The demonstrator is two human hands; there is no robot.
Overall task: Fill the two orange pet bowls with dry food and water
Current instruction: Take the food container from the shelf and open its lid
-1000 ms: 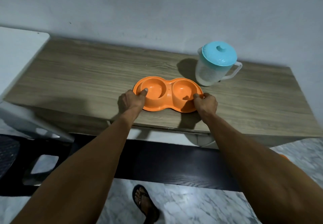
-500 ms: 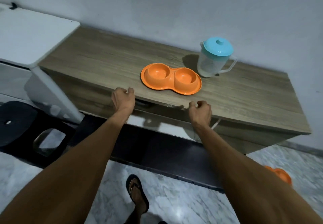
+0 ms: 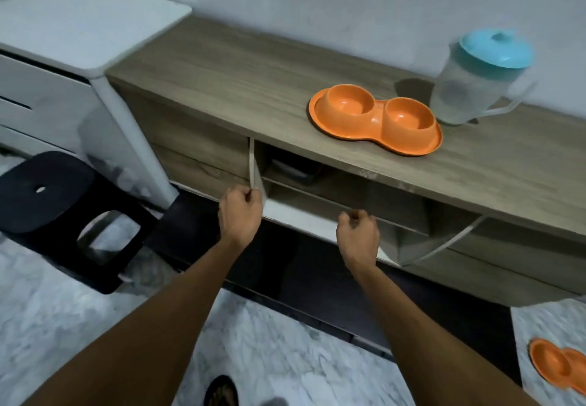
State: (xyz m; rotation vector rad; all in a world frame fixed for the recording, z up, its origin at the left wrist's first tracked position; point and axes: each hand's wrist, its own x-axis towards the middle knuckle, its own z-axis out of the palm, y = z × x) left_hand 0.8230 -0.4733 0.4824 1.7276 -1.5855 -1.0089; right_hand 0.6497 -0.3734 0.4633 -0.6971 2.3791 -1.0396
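Observation:
An orange double pet bowl (image 3: 375, 110) sits on the wooden cabinet top (image 3: 241, 79), both cups empty. Just right of it stands a clear pitcher with a teal lid (image 3: 475, 88). Below the top, two cabinet doors stand open. My left hand (image 3: 241, 212) pinches the lower edge of the left door (image 3: 253, 164). In front of the open compartment, my right hand (image 3: 358, 234) has its fingers curled and holds nothing; the right door (image 3: 444, 244) is swung away from it. A dark container (image 3: 291, 167) shows on the upper shelf inside. No dry food is visible.
A second orange double bowl (image 3: 558, 364) lies on the marble floor at the lower right. A black stool (image 3: 47, 196) stands at the left beside a white appliance (image 3: 79, 28). My sandalled foot (image 3: 222, 389) is at the bottom edge.
Both hands left the orange bowl, dropped below the cabinet top and pulled the two doors open. My view swung left and down, revealing the shelves inside.

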